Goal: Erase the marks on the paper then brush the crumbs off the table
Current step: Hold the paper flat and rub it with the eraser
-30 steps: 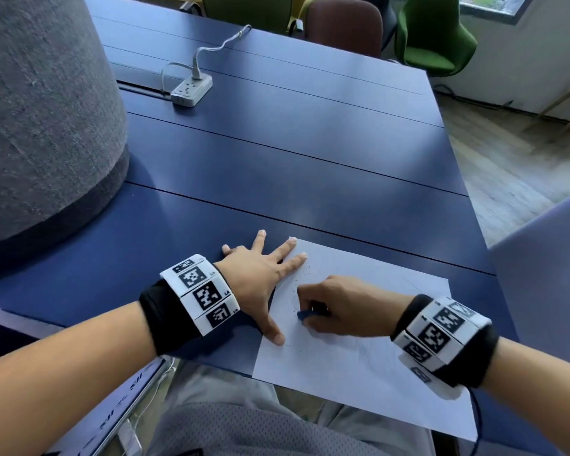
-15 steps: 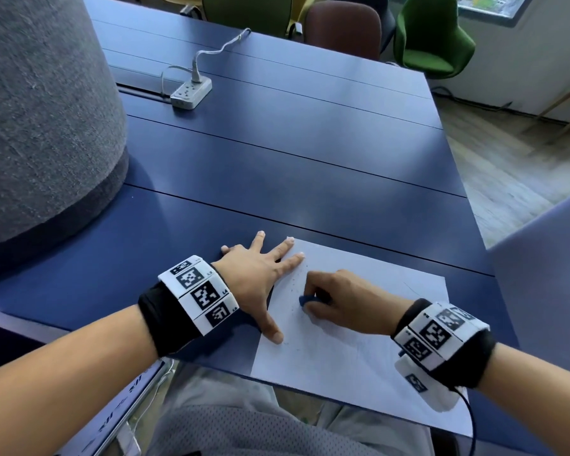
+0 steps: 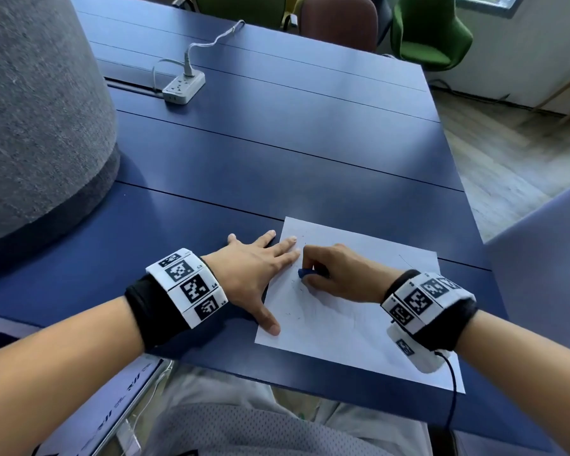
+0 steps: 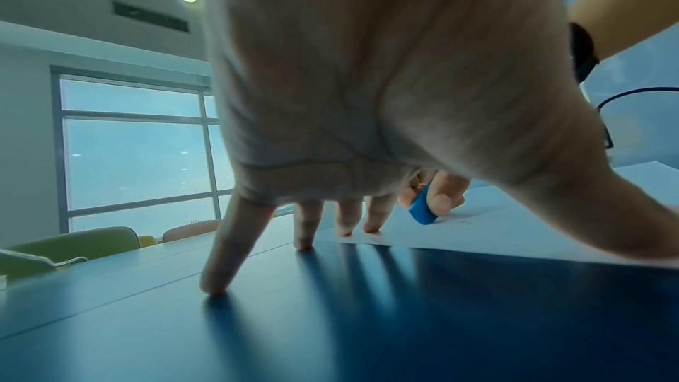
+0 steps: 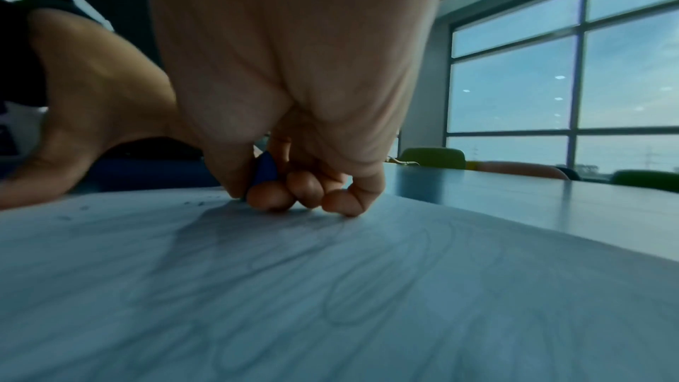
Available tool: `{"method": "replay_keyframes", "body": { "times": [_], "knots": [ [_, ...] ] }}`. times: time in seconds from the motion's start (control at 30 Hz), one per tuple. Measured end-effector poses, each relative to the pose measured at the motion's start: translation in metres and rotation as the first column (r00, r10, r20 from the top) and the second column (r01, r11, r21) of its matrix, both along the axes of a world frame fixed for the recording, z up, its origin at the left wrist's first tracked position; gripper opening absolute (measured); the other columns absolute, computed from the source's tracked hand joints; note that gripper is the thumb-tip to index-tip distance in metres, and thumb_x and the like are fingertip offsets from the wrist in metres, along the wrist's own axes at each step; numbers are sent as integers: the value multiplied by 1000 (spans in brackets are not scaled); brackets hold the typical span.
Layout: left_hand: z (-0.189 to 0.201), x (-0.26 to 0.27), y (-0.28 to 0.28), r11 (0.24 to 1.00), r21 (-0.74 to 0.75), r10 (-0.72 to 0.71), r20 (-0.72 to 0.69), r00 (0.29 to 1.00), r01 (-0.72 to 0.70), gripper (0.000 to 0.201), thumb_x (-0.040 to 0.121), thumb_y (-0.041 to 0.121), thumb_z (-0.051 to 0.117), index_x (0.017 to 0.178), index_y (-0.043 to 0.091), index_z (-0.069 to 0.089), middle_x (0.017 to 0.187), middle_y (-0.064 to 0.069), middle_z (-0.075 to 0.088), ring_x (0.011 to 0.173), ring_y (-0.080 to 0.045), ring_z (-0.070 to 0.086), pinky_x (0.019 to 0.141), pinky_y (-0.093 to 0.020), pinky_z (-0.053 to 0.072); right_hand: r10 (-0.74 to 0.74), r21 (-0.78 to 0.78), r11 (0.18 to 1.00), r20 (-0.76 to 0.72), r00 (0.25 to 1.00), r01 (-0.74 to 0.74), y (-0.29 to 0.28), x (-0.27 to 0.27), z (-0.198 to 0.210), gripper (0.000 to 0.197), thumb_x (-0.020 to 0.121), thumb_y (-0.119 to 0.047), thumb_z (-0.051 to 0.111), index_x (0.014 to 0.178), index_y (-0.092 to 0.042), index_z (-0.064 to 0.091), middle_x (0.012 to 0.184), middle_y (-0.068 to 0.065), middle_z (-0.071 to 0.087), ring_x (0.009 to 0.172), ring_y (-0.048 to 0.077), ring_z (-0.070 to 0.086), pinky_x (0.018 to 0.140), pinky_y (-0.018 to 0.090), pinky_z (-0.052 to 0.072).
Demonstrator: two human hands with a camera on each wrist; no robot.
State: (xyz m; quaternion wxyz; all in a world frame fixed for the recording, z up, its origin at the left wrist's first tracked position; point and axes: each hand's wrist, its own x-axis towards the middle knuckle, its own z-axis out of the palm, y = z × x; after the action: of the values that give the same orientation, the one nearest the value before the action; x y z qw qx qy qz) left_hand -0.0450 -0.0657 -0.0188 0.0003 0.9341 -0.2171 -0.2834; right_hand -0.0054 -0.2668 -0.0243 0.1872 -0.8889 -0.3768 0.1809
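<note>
A white sheet of paper [image 3: 352, 327] lies at the near edge of the dark blue table [image 3: 277, 153], its surface showing faint pencil lines and dark eraser crumbs [image 3: 293, 311]. My left hand [image 3: 260, 274] lies flat with spread fingers, thumb and two fingertips on the paper's left edge, the rest on the table. My right hand [image 3: 329, 274] pinches a small blue eraser [image 3: 305, 273] and presses it onto the paper's upper left part, close to the left fingertips. The left wrist view shows the eraser [image 4: 422, 208] tilted on the sheet. In the right wrist view the eraser [image 5: 265, 170] peeks between thumb and fingers.
A white power strip [image 3: 183, 87] with its cable lies far back on the table. A large grey fabric-covered cylinder [image 3: 37, 103] stands at the left. Green [image 3: 425, 31] and brown [image 3: 339, 21] chairs stand beyond the far edge. The table's right edge drops to wooden floor [image 3: 507, 153].
My right hand has slid the eraser up and leftward across the paper, closer to the left fingertips. The left hand has stayed pressed in place.
</note>
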Motion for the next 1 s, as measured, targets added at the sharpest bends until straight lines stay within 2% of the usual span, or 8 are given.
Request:
{"method": "replay_keyframes", "body": {
  "times": [0.1, 0.23, 0.3, 0.4, 0.53, 0.7, 0.83, 1.0],
  "knots": [
    [1, 0, -1, 1000, 14, -15, 9, 1000, 15, 134, 60, 78, 72, 156, 30, -9, 162, 13, -18, 150, -21, -14, 105, -76, 17, 117, -32, 993, -19, 993, -117, 0, -8, 2, 7, 89, -19, 57, 88, -13, 53, 64, -11, 50, 59, 15, 46, 60, 25, 37],
    [3, 0, -2, 999, 23, -27, 7, 1000, 27, 130, 60, 78, 72, 154, 38, -9, 162, 12, -18, 150, -23, -13, 104, -77, 17, 68, -83, 995, 51, 996, -64, 3, 0, 9, 13, 90, -24, 56, 97, -13, 56, 77, -4, 55, 74, 26, 55, 71, 38, 48],
    [3, 0, -2, 999, 25, -22, 5, 1000, 22, 129, 60, 77, 72, 154, 39, -8, 162, 11, -18, 150, -22, -13, 104, -77, 19, 87, -64, 995, 68, 994, -83, 2, -4, 7, 13, 90, -23, 57, 98, -13, 56, 78, -4, 53, 75, 25, 53, 72, 37, 46],
    [3, 0, -3, 1000, 31, -6, 2, 1000, 6, 130, 60, 76, 73, 155, 36, -8, 162, 12, -18, 150, -21, -15, 105, -75, 22, 190, -75, 979, 21, 982, -188, 0, -16, 8, 9, 90, -24, 58, 93, -16, 56, 76, -4, 51, 70, 16, 42, 67, 28, 35],
    [3, 0, -3, 1000, 23, -8, -3, 1000, 8, 131, 59, 76, 74, 154, 40, -11, 162, 11, -17, 150, -23, -14, 106, -74, 22, 113, -104, 990, 120, 986, -100, 2, -8, 12, 14, 91, -28, 56, 99, -16, 57, 76, -6, 50, 69, 19, 47, 65, 26, 29],
    [5, 0, -6, 999, 37, -10, -19, 1000, 10, 131, 61, 75, 74, 155, 37, -10, 162, 13, -20, 150, -25, -15, 106, -74, 23, 226, -110, 967, -62, 972, -231, -1, -22, 15, 6, 88, -25, 60, 91, -20, 58, 76, -5, 53, 71, 16, 48, 66, 30, 42],
    [5, 0, -6, 1000, 28, -14, -14, 1000, 14, 132, 60, 74, 75, 154, 39, -9, 162, 13, -18, 150, -27, -13, 105, -71, 26, 125, -92, 988, 25, 992, -122, 0, -14, 16, 10, 89, -25, 58, 95, -18, 58, 74, -6, 53, 70, 17, 48, 68, 33, 44],
    [4, 0, -6, 1000, 24, -7, -19, 1000, 7, 132, 60, 74, 75, 155, 37, -8, 162, 13, -19, 150, -26, -14, 104, -73, 26, 224, -136, 963, -76, 972, -233, -3, -29, 13, 7, 88, -29, 58, 91, -22, 57, 79, 0, 63, 71, 19, 53, 65, 33, 45]
  ]
}}
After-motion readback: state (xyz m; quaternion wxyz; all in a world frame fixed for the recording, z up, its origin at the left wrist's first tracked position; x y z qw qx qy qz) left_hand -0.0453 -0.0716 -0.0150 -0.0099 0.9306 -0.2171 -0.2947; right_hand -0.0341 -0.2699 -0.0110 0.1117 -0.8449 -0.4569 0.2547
